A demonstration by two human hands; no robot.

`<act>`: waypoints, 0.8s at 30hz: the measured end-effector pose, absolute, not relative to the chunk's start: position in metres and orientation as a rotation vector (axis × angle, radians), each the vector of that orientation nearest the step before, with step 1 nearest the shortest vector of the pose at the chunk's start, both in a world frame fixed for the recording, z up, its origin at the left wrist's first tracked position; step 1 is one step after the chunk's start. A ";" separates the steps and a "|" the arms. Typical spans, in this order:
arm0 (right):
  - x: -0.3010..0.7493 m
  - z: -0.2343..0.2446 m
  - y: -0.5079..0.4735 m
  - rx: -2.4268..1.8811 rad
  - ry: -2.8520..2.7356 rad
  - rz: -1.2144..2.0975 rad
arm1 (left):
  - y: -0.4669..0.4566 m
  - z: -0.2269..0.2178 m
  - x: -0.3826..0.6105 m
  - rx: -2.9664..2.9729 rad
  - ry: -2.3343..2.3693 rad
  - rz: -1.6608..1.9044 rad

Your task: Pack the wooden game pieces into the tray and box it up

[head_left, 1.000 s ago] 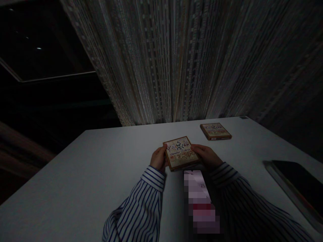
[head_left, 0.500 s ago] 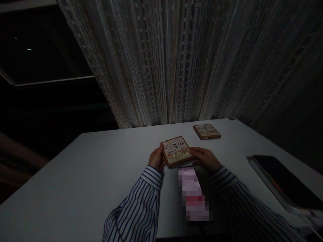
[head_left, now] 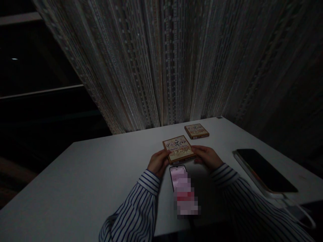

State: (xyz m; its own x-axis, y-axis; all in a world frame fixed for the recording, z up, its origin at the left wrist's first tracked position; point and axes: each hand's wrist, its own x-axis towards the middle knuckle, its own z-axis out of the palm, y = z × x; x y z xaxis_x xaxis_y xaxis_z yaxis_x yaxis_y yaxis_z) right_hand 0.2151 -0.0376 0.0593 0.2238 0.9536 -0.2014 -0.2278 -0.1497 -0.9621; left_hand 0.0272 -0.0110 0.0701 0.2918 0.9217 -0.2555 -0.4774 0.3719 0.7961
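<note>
Between my two hands is a flat, square Chinese chess box (head_left: 179, 151) with a brown border and dark lettering on its lid. My left hand (head_left: 158, 162) grips its near left corner, the thumb lying over the lid. On the opposite side, my right hand (head_left: 207, 156) pinches the right edge, with some fingers hidden beneath. The box is tilted a little toward me, just beyond a lit phone (head_left: 179, 174). A second box of the same look (head_left: 197, 131) lies flat farther back on the white table.
A dark-screened phone (head_left: 264, 169) rests on a pale block at the right, with a white cable (head_left: 302, 215) trailing off it. The white table (head_left: 96, 178) ends at a patterned curtain (head_left: 161, 67). A small dark square (head_left: 219, 117) marks the far right corner.
My left hand has shifted from the box's left side to its near left corner, thumb now on the lid. The camera view has turned slightly right, so the surroundings appear farther left.
</note>
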 end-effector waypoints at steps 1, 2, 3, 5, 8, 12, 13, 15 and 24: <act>0.219 0.059 -0.039 -1.283 -0.789 1.240 | -0.011 0.071 0.030 0.669 0.782 1.012; 0.222 0.059 -0.040 -1.281 -0.791 1.238 | -0.011 0.071 0.032 0.668 0.770 0.993; 0.225 0.059 -0.042 -1.279 -0.791 1.235 | -0.011 0.071 0.035 0.666 0.766 0.976; 0.232 0.058 -0.044 -1.282 -0.781 1.228 | -0.009 0.070 0.042 0.665 0.785 0.949; 0.241 0.058 -0.048 -1.301 -0.738 1.204 | -0.004 0.067 0.053 0.653 0.872 0.964; 0.254 0.056 -0.052 -1.322 -0.698 1.145 | 0.002 0.062 0.070 0.660 0.998 0.986; 0.257 0.055 -0.053 -1.329 -0.690 1.131 | 0.004 0.061 0.074 0.671 1.012 0.978; 0.264 0.052 -0.053 -1.345 -0.677 1.110 | 0.006 0.059 0.082 0.693 1.021 0.963; 0.284 0.038 -0.051 -1.440 -0.656 0.982 | 0.019 0.047 0.110 0.753 1.023 0.903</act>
State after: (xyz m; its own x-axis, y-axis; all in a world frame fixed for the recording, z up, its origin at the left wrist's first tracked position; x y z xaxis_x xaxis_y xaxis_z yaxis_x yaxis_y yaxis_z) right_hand 0.2841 -0.0515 0.0379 0.4819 0.8560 -0.1873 -0.1545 -0.1275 -0.9797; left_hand 0.1103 0.0192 0.0470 0.2430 0.8924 -0.3801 -0.2663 0.4382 0.8585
